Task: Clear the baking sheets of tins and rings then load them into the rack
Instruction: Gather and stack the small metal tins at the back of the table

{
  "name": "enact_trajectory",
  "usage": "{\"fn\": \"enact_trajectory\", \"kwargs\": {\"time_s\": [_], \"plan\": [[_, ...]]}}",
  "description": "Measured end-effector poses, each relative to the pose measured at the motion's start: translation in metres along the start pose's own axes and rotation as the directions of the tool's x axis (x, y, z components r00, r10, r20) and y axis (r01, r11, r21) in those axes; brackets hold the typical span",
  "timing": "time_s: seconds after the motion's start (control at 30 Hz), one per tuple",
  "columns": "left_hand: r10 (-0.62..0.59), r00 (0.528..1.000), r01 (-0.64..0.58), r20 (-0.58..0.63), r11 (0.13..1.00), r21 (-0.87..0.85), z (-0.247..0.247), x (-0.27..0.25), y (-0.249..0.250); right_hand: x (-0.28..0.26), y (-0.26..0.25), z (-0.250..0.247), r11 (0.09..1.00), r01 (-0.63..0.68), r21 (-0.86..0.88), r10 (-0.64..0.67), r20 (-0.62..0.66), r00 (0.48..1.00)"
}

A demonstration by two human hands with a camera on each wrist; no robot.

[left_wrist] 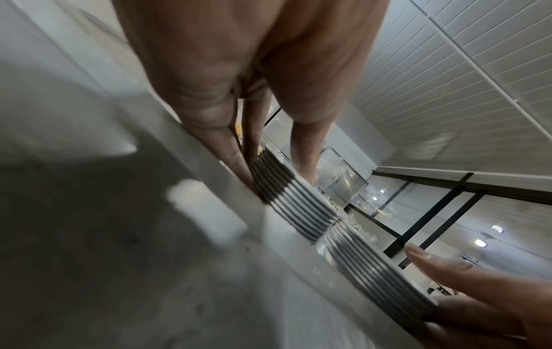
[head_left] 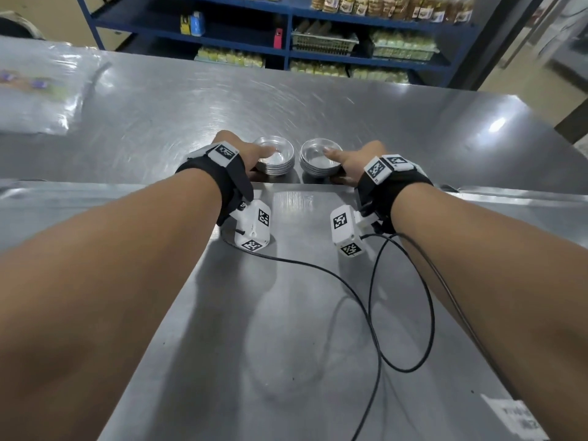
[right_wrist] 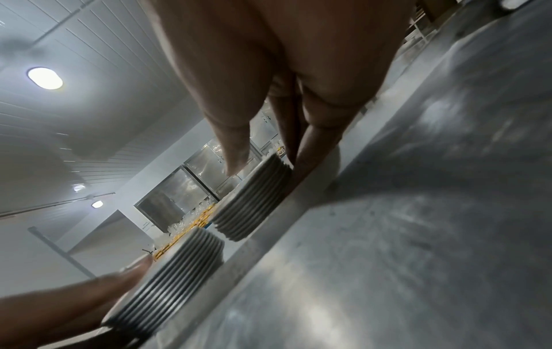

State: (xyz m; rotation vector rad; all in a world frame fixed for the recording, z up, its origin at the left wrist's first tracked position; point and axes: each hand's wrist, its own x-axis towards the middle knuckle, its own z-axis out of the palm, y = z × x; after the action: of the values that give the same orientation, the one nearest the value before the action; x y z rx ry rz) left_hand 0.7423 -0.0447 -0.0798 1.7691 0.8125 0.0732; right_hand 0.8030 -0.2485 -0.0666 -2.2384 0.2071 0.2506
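Both hands are on tins: my left hand point(head_left: 251, 154) pinches the left stack point(head_left: 276, 157), thumb in the top tin and fingers low against its side, and my right hand point(head_left: 348, 163) grips the right stack point(head_left: 318, 160) the same way. The stacks stand on the table point(head_left: 413, 132) just past the far edge of the sheet point(head_left: 286, 313), side by side and nearly touching. The sheet itself looks cleared where I can see it; the rack is not in view.

What could go wrong, as I judge it: the tins are nested loosely, so a thumb-only hold could lift the top few and leave the rest, or tip a stack. With so little gap between them, shifting one stack may knock the other. The cables point(head_left: 375, 313) from my wrist cameras loop across the sheet and could snag its edge when I lift it.

Beyond the stacks the table runs wide and bare, with a plastic sheet point(head_left: 38, 90) far left.
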Motion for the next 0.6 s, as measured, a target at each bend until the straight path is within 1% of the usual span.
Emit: {"fn": "enact_trajectory", "kwargs": {"time_s": [0.1,0.17,0.23,0.3,0.37,0.53,0.6], "plan": [[0.014,1.000,-0.014,0.000,0.997,0.073,-0.001,0.000,0.002,-0.003,-0.001,0.000,1.000,0.004,0.018,-0.004,0.033,0.999],[0.025,0.999,-0.028,0.026,0.992,0.119,-0.002,-0.004,0.005,-0.008,-0.004,-0.002,1.000,0.021,0.003,-0.022,0.041,0.999],[0.032,0.999,-0.037,0.031,0.982,0.183,-0.005,-0.006,0.006,-0.017,-0.005,-0.008,0.995,0.052,-0.082,-0.047,0.052,0.998],[0.058,0.997,-0.071,0.055,0.957,0.280,-0.012,-0.016,0.012,-0.029,-0.007,-0.016,0.981,0.094,-0.169,-0.088,0.042,0.995],[0.086,0.994,-0.104,0.069,0.939,0.328,-0.022,-0.036,0.022,-0.043,-0.010,-0.025,0.968,0.139,-0.210,-0.130,0.056,0.990],[0.073,0.987,-0.121,0.146,0.925,0.359,-0.047,-0.094,0.036,-0.088,-0.015,-0.054,0.921,0.258,-0.293,-0.234,0.117,0.965],[0.092,0.984,-0.149,0.152,0.893,0.425,-0.058,-0.121,0.037,-0.114,-0.016,-0.063,0.895,0.307,-0.323,-0.269,0.158,0.950]]}}
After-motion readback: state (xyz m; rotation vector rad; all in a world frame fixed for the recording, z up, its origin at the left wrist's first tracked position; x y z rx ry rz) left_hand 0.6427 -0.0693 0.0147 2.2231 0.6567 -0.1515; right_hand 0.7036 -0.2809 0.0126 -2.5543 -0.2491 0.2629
